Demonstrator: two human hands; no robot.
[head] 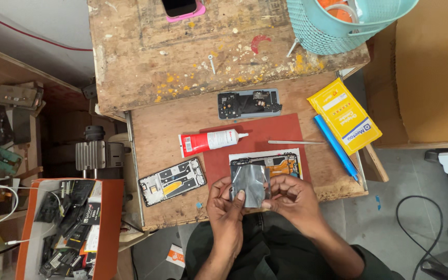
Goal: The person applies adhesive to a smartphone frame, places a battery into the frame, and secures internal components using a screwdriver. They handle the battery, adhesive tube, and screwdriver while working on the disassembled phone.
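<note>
Silvery film sheet [251, 184] sits at lower centre, pinched by both hands. Left hand [225, 210] and right hand [292, 198] grip its edges above an opened phone [270, 165].

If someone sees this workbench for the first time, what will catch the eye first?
Probably the two hands, left hand and right hand, holding a shiny grey foil sheet at the near edge. Behind it a red-and-white glue tube lies on the wooden table, and a yellow packet lies to the right.
</note>
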